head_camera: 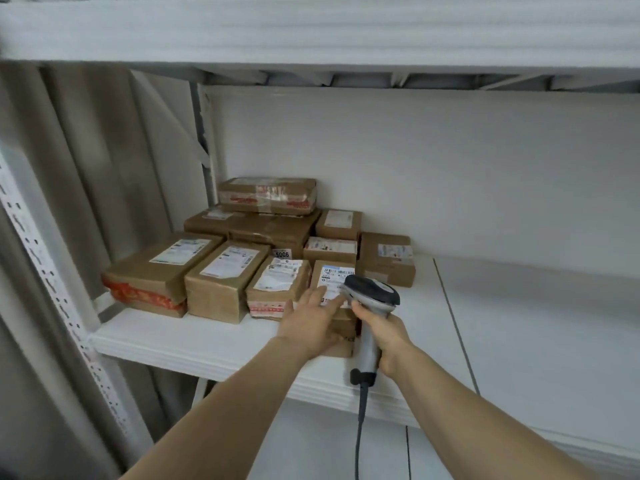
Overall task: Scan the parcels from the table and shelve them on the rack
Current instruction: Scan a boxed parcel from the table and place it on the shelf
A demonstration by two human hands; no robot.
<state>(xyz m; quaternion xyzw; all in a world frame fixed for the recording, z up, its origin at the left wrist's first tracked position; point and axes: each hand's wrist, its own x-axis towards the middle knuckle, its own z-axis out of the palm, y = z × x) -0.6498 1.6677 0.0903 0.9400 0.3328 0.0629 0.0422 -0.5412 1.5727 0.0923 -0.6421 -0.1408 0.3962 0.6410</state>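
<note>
Pressing the front parcel (333, 277) down on the rack shelf (450, 323), just beside the other brown parcels (221, 271), left grip (311, 320) flat with fingers straight across its label. Clutching the grey scanner (372, 294) in the right grip (384, 337), curled round the handle. Looks well along, many shelved, though cannot tell what waits on the table, out of sight; reads "5006" on one small tag (281, 253), other labels too blurred.

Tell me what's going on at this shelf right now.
A person is working at a white rack shelf. The left hand lies flat on a brown parcel at the shelf's front, while the right hand grips a grey corded scanner, its head over that parcel's label. Other taped parcels sit in rows to its left and behind.
</note>
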